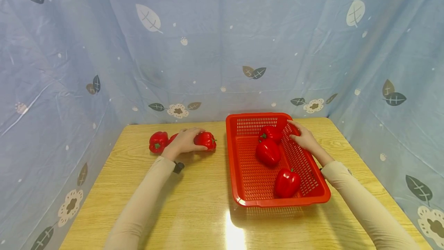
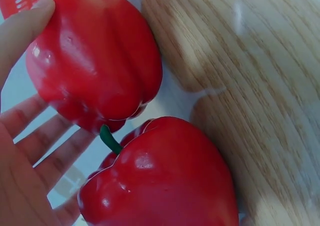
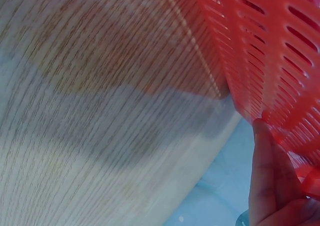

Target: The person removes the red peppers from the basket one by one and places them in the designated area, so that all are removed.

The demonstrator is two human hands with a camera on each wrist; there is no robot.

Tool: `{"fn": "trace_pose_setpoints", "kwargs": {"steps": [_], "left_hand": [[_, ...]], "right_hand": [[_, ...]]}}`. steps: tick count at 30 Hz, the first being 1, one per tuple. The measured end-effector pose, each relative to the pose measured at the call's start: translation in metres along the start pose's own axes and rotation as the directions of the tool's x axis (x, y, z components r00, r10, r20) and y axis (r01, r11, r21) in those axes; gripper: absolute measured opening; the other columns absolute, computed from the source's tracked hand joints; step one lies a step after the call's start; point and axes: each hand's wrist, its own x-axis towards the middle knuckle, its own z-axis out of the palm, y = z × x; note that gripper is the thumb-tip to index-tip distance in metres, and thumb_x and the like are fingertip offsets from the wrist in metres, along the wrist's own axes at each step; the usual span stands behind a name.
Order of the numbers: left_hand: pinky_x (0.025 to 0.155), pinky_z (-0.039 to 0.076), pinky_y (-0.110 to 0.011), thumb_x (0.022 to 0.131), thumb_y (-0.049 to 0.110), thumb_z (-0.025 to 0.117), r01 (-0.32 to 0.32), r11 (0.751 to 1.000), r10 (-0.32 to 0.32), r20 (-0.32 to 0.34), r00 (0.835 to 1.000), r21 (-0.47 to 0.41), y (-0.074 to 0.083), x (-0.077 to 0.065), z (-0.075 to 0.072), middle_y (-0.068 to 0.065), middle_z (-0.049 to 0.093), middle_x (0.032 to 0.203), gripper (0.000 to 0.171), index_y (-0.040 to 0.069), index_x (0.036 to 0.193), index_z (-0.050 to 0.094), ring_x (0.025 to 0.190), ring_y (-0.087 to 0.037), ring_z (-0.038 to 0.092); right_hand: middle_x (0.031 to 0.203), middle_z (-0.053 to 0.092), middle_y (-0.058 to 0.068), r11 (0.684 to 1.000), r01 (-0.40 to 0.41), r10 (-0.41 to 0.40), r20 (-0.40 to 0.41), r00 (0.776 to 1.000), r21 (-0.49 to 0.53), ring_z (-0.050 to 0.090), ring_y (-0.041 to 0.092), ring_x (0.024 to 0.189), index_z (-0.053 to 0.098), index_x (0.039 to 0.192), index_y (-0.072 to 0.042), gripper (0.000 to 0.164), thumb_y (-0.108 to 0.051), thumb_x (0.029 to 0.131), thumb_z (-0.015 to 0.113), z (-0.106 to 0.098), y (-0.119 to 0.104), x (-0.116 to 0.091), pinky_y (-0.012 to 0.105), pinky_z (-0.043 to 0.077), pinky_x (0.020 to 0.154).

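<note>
At the left of the table my left hand [image 1: 185,141] holds a red bell pepper [image 1: 206,140] between thumb and fingers. In the left wrist view, the thumb lies on this pepper [image 2: 95,56] and the fingers reach behind it. Another bell pepper [image 2: 170,181] with a green stem sits close by the palm. My right hand [image 1: 306,140] grips the right rim of a red plastic basket [image 1: 233,165]. In the right wrist view, its fingers [image 3: 265,171] press the basket's slotted outer wall [image 3: 260,61]. Three bell peppers lie inside, one [image 1: 287,183] near the front.
A bell pepper [image 1: 158,142] stands at the left end of the row, with another partly hidden behind the left hand. The wooden table [image 1: 194,203] ends at a blue patterned curtain [image 1: 208,68] behind and at both sides.
</note>
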Motion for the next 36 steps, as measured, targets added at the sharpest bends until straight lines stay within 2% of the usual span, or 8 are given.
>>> {"fn": "trace_pose_setpoints", "kwargs": {"steps": [8, 18, 26, 36], "left_hand": [[0.107, 0.026, -0.049, 0.075, 0.055, 0.068, 0.004, 1.0, -0.004, 0.014, 1.0, -0.015, -0.0003, 0.0017, -0.0023, -0.003, 0.052, 0.134, 0.076, 0.013, 0.135, 0.046, 0.122, -0.021, 0.048], [0.107, 0.026, -0.049, 0.077, 0.056, 0.065, 0.024, 1.0, -0.024, 0.038, 0.999, -0.006, -0.0005, 0.0013, -0.0032, -0.004, 0.05, 0.136, 0.075, 0.012, 0.136, 0.046, 0.124, -0.022, 0.045], [0.106, 0.027, -0.051, 0.078, 0.055, 0.065, 0.027, 1.0, -0.026, 0.047, 0.999, -0.011, -0.0001, 0.0015, -0.0044, -0.007, 0.05, 0.136, 0.075, 0.011, 0.136, 0.046, 0.125, -0.025, 0.044], [0.107, 0.027, -0.051, 0.08, 0.052, 0.065, 0.026, 0.999, -0.024, 0.053, 0.998, -0.033, -0.002, 0.0011, -0.0036, -0.006, 0.05, 0.136, 0.071, 0.013, 0.136, 0.046, 0.125, -0.025, 0.045]], "right_hand": [[0.134, 0.04, 0.032, 1.0, 0.01, -0.01, -0.003, 1.0, 0.004, 0.052, 0.042, 0.102, 0.03, 0.144, -0.008, 0.06, 0.0, 0.089, 0.052, 0.0, -0.0014, -0.0011, 0.052, 0.043, 0.086], [0.136, 0.038, 0.032, 1.0, 0.005, -0.005, -0.003, 1.0, 0.001, 0.051, 0.042, 0.104, 0.03, 0.145, -0.01, 0.06, -0.002, 0.09, 0.052, 0.0002, -0.0007, -0.0003, 0.052, 0.042, 0.086], [0.134, 0.04, 0.032, 1.0, 0.006, -0.006, 0.008, 1.0, 0.011, 0.053, 0.041, 0.1, 0.029, 0.145, -0.009, 0.06, -0.001, 0.089, 0.05, -0.0013, 0.0, -0.0002, 0.05, 0.045, 0.083], [0.137, 0.036, 0.032, 1.0, 0.002, -0.002, 0.015, 1.0, 0.006, 0.05, 0.043, 0.104, 0.028, 0.145, -0.009, 0.06, -0.001, 0.09, 0.05, -0.0016, -0.0001, -0.0006, 0.054, 0.042, 0.087]]}}
